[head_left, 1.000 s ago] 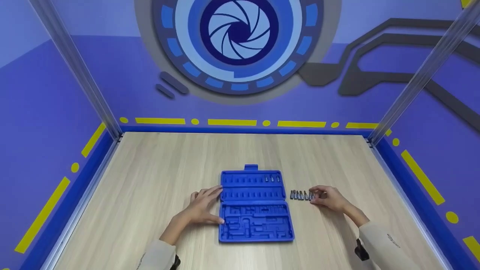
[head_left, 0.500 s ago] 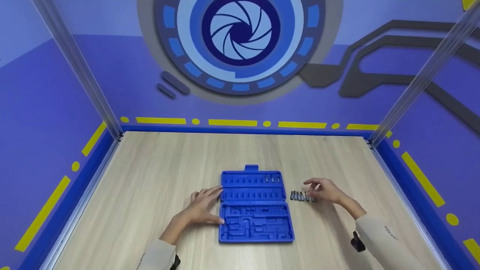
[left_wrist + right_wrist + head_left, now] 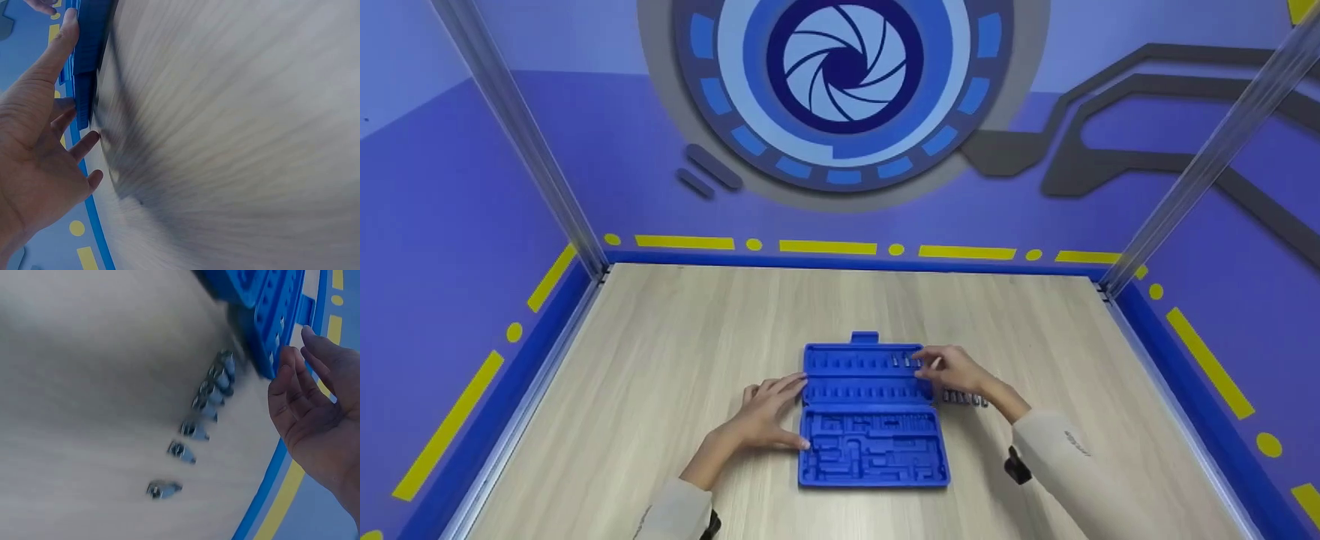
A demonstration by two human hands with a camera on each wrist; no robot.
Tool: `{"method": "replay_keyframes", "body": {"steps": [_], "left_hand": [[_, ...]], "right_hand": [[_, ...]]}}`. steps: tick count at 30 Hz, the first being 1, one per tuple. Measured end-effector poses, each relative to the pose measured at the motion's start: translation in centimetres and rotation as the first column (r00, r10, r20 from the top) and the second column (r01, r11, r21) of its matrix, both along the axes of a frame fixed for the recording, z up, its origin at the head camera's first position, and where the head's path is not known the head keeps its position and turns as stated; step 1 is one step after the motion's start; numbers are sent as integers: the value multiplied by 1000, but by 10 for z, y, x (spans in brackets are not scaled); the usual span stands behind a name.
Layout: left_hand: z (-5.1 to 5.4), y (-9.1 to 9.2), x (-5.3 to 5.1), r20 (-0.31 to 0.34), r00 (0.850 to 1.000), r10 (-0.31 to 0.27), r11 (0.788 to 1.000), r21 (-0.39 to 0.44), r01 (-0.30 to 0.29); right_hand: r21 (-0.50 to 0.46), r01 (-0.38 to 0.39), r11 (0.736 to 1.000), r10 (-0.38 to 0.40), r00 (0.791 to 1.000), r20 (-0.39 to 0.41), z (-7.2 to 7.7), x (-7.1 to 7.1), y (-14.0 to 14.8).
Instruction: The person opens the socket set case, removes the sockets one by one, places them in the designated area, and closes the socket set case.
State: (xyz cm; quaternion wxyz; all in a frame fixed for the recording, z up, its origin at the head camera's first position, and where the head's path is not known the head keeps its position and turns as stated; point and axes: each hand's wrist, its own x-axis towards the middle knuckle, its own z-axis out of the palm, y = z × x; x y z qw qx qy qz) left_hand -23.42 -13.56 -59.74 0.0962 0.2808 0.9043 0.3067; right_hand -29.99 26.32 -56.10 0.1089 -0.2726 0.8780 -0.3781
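A blue plastic case lies unfolded on the table, its moulded slots facing up. Small metal bit sockets stand in the top right slots of its upper half. My left hand rests against the case's left side, fingers spread and thumb on the edge. At the upper right corner my right hand has its fingers bent loosely, close by the rightmost seated bit socket. Nothing shows between its thumb and fingertips in the right wrist view. Several loose bit sockets lie in a row right of the case, partly under the right forearm.
The wooden table is bounded by blue panels at the back and sides. Metal posts rise at its rear corners. The case's latch tab sticks out at the far side.
My right hand has moved left from the loose row of bit sockets to the case's upper right corner. The left hand and the case have stayed in place.
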Motion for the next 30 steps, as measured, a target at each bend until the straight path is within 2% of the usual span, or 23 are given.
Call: {"method": "replay_keyframes", "body": {"steps": [6, 10, 16, 24, 30], "left_hand": [[0, 0, 0, 19, 1000, 10, 1000, -1, -10], [0, 0, 1, 36, 999, 10, 1000, 4, -10], [1, 0, -1, 15, 1000, 9, 1000, -1, -9], [0, -2, -1, 9, 1000, 13, 1000, -10, -12], [-1, 0, 0, -4, 1000, 0, 1000, 9, 0]], "right_hand": [[-1, 11, 1000, -11, 1000, -10, -14, -8, -26], [24, 89, 996, -89, 996, -27, -21, -12, -35], [36, 188, 982, -185, 981, -62, -24, -16, -41], [139, 343, 929, -333, 939, -89, -26, -18, -57], [221, 421, 879, -421, 906, -52, -22, -18, -63]]}}
